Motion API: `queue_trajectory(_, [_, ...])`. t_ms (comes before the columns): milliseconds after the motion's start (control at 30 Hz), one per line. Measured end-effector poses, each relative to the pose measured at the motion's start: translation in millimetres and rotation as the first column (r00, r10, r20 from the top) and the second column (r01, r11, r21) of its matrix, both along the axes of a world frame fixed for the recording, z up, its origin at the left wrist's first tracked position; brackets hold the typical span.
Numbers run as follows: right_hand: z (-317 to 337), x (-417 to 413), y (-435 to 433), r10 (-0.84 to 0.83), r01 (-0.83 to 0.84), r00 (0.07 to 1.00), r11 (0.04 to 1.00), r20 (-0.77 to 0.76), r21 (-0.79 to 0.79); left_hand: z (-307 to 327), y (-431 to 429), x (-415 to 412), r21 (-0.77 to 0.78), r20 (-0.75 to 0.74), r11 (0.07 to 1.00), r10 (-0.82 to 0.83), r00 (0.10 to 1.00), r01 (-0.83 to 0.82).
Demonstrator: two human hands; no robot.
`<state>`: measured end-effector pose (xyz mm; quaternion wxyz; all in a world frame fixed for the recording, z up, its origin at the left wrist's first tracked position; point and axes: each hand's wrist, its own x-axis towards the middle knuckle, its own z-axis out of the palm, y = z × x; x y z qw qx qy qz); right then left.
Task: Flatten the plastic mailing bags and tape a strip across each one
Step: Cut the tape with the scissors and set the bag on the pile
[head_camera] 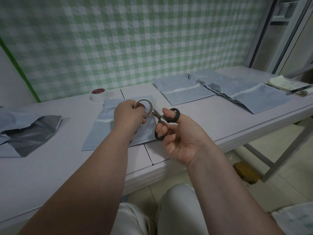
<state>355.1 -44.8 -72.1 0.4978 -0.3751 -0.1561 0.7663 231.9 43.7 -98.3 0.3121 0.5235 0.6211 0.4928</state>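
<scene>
Mailing bag point(101, 133) looks thin, slick, floppy, so probably best pinned flat near an edge; left grip point(128, 114) wraps the tape roll point(150, 107); right grip point(179, 138) clamps the scissors point(165, 118).

I am working in what is looking like a small makeshift packing corner of a home. I am sitting at a white folding table point(211, 119) standing on a pale tiled floor point(296, 175). A green-and-white gingham sheet point(135, 39) is covering the wall behind it, and an aluminium sliding-door frame point(274, 39) is rising at the right. Grey plastic mailing bags point(186, 92) are lying in rows along the table, with a spare tape roll point(98, 94) and a stack of papers point(288, 85) sitting among them.
</scene>
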Motion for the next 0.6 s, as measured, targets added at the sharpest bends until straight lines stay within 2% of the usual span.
queue_trajectory(600, [-2.5,-4.8,-1.6,-0.049,0.048,0.999,0.998,0.022,0.038,-0.6,-0.2,-0.3,0.011,0.003,1.0,-0.003,1.0,0.003])
